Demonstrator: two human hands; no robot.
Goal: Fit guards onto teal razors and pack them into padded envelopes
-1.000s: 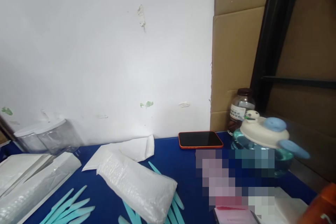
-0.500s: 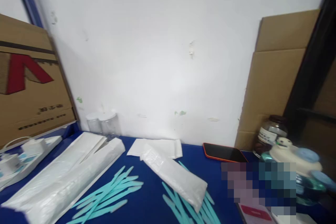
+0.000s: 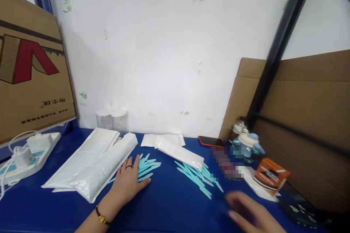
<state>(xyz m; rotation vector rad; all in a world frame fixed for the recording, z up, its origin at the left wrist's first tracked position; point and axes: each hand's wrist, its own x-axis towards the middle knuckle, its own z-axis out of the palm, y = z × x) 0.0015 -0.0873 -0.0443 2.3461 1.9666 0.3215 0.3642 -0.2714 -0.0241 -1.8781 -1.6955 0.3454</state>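
Observation:
My left hand (image 3: 128, 180) lies flat and open on the blue table (image 3: 169, 204), its fingertips on a pile of thin teal plastic sticks (image 3: 146, 167). Just left of it lies a long white plastic bag (image 3: 105, 169). My right hand (image 3: 253, 214) hovers low at the front right, blurred by motion, fingers apparently spread and holding nothing. A second pile of teal sticks (image 3: 198, 178) lies between the hands, partly under another white bag (image 3: 179, 152).
A white power strip with plugs (image 3: 26, 153) sits at the far left below a cardboard box (image 3: 30, 76). At the back stand two clear jars (image 3: 112, 119). To the right are an orange-edged phone (image 3: 211, 141), a blue water bottle (image 3: 246, 147), an orange box (image 3: 271, 176) and cardboard sheets (image 3: 308, 116).
The view has swung left and down and pulled back. Both my hands have come into view; the left now rests on the teal sticks.

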